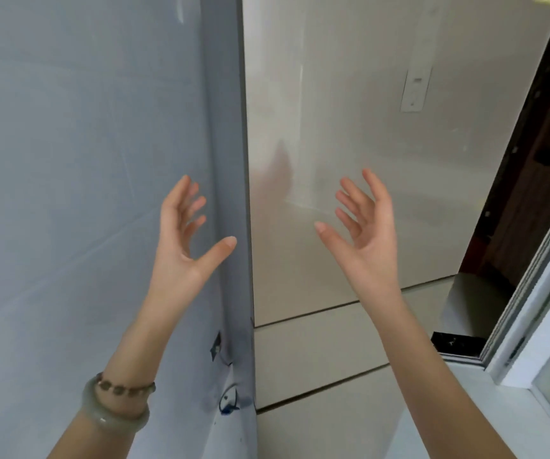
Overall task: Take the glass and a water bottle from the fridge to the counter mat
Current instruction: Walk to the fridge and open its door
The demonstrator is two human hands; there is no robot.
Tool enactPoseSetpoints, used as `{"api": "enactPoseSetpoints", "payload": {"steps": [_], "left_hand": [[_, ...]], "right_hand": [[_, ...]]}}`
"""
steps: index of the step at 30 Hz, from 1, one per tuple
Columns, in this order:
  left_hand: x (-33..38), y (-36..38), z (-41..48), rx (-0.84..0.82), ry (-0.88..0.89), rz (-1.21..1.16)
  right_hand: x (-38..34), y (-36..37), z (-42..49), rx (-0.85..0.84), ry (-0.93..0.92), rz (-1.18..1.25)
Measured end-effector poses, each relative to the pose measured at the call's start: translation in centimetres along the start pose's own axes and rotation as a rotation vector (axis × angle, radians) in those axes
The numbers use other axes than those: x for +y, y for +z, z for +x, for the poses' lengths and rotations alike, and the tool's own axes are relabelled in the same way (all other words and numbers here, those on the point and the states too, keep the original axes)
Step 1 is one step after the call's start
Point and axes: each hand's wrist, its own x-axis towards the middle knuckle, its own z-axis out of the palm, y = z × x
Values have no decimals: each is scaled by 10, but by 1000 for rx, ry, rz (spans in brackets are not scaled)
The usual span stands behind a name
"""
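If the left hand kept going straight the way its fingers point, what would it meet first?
Most likely the grey fridge panel near its right edge; the left hand is open and empty, though depth is hard to judge.

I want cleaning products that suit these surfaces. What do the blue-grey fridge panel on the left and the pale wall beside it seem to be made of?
The fridge panel looks like painted or coated metal with a smooth satin finish: even blue-grey colour and soft streaky sheen, though plastic cannot be ruled out. The wall looks like glossy glazed tile or polished panel: it reflects a hand faintly and shows dark joint lines lower down.
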Motion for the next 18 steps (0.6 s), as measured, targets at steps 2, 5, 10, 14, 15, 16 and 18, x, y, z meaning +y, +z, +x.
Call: {"api": "enactPoseSetpoints", "payload": {"steps": [2,5,10,14,15,16,18], "left_hand": [[6,-1,13,2,24,17],[11,-4,27,19,53,37],[10,-5,33,44,67,46],[0,2,31,23,35,88],[-5,6,31,7,23,111],[-11,10,30,-17,12,143],[-24,19,29,-88,-18,225]], "right_hand": [[-9,2,13,-1,-47,-15],[-14,2,24,0,-84,-25],[-12,0,28,3,-103,-26],[-7,0,29,-4,-102,-48],[-5,1,29,-8,-101,-66],[-2,1,29,-14,-100,-89],[4,2,31,-49,-97,-175]]}}
